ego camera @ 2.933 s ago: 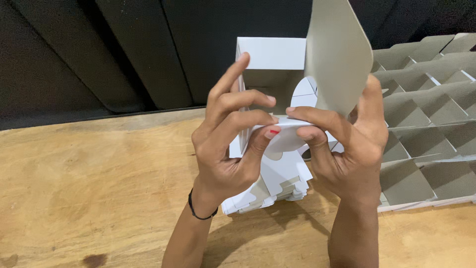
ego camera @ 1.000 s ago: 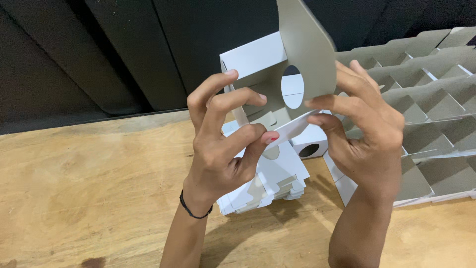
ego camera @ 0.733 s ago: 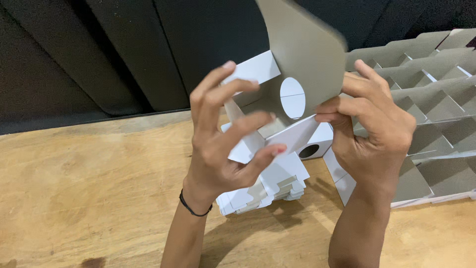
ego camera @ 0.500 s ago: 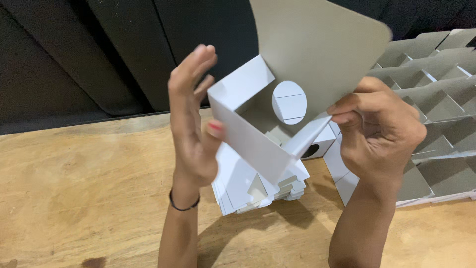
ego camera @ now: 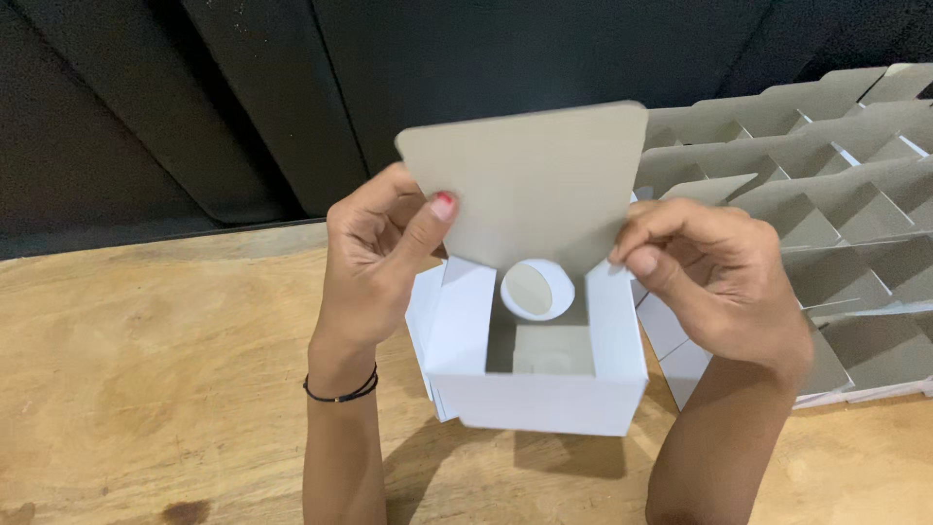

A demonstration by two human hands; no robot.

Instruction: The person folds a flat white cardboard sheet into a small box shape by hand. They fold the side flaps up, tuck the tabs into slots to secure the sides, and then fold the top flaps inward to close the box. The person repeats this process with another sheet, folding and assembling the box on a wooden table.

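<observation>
Holding white box [ego camera: 539,389] between hands | left hand [ego camera: 374,258] grips flap | right hand [ego camera: 724,282] likewise

A small white cardboard box [ego camera: 533,369] with a raised grey-lined lid and round cut-out was held above a stack of flat white cartons [ego camera: 428,321]; grey cardboard divider grids [ego camera: 855,224] stood right.

1. The scene was evenly and fairly brightly lit, the light falling from above and slightly in front.
2. The white cardboard box [ego camera: 539,389] threw a soft, short shadow onto the wooden worktop [ego camera: 146,389] just beneath it.
3. The dark panels [ego camera: 243,97] behind stayed dim, with faint sheen only.
4. No harsh glare showed; the box's white front was bright but kept its edges.
5. Focus was sharp on the hands, with no visible motion blur.
</observation>
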